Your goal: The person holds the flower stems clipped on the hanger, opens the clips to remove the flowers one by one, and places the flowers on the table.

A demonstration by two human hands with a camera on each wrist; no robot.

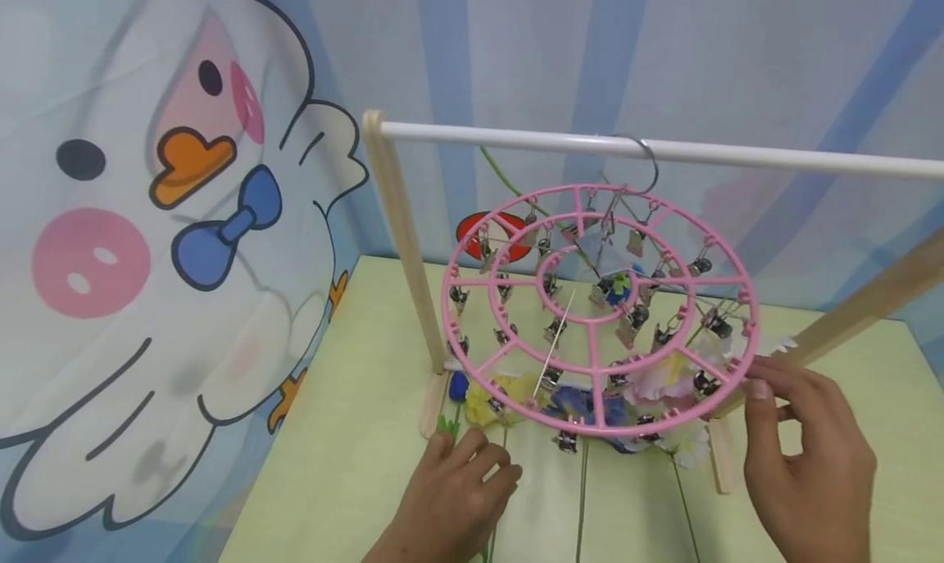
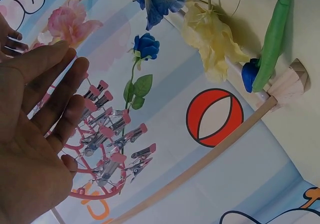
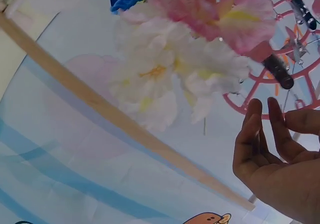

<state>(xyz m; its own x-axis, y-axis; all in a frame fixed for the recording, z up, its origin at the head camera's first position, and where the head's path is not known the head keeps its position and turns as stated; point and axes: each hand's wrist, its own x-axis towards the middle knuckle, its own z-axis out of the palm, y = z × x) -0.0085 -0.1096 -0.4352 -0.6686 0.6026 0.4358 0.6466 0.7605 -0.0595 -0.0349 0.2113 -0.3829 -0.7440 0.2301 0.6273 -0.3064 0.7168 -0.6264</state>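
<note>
A pink round clip hanger point(image 1: 599, 374) with several metal clips hangs by its hook from a white rod. At its right rim is my right hand point(image 1: 811, 456), the index fingertip against the ring and the thumb just below. My left hand point(image 1: 460, 497) is in front of the hanger, fingers loosely bent and holding nothing; its palm point(image 2: 35, 159) shows in the left wrist view. A blue rose point(image 2: 146, 46) hangs blossom-down below the clips. A pink flower point(image 3: 220, 19) and a white flower point(image 3: 155, 79) appear near the hanger's right side.
The white rod point(image 1: 501, 137) rests on wooden posts point(image 1: 401, 219). On the pale green table point(image 1: 324, 465) lie a yellow flower point(image 1: 509, 399), a blue flower point(image 1: 571, 401) and a blue rosebud point(image 1: 459, 385), near my left hand. A printed cartoon backdrop point(image 1: 354, 38) stands behind.
</note>
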